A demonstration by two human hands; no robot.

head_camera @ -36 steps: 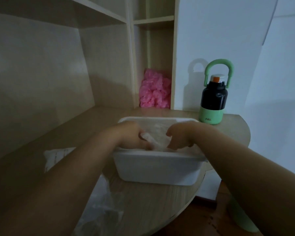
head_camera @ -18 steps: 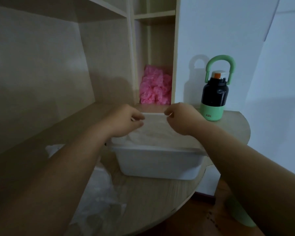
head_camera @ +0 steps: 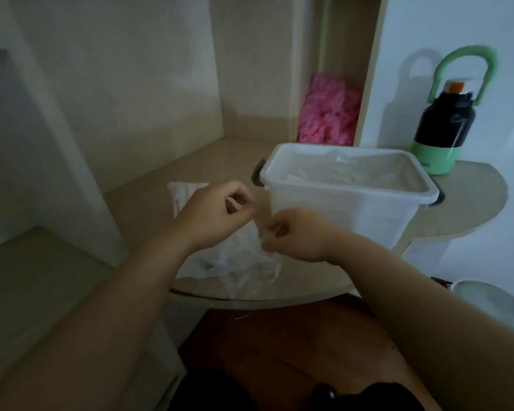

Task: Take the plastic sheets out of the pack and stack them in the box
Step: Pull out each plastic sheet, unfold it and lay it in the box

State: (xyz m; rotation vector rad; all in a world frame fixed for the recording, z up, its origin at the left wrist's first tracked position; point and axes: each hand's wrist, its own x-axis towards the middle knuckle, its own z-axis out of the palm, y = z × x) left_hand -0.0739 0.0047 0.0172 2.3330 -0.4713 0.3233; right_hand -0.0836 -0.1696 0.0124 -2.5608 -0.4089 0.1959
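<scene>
I'm working the pick step: my right hand [head_camera: 297, 236] is pinching the pack [head_camera: 235, 264] at its open edge, just beside the box [head_camera: 333, 216]. My left hand [head_camera: 217, 215] is curling above it, grip unclear. Sheets [head_camera: 336, 175] are already lying in the box. Next I'm needing one sheet peeled free.

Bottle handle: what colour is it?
The handle is light green, like the base; the head view shows it best.

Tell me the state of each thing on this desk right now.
box: upright, lid off, stacked sheets inside.
pack: lying crumpled beside the box.
plastic sheet: held over the pack.
left grip: pinching the plastic sheet.
right grip: pinching the plastic sheet.
bottle: upright, capped.
</scene>
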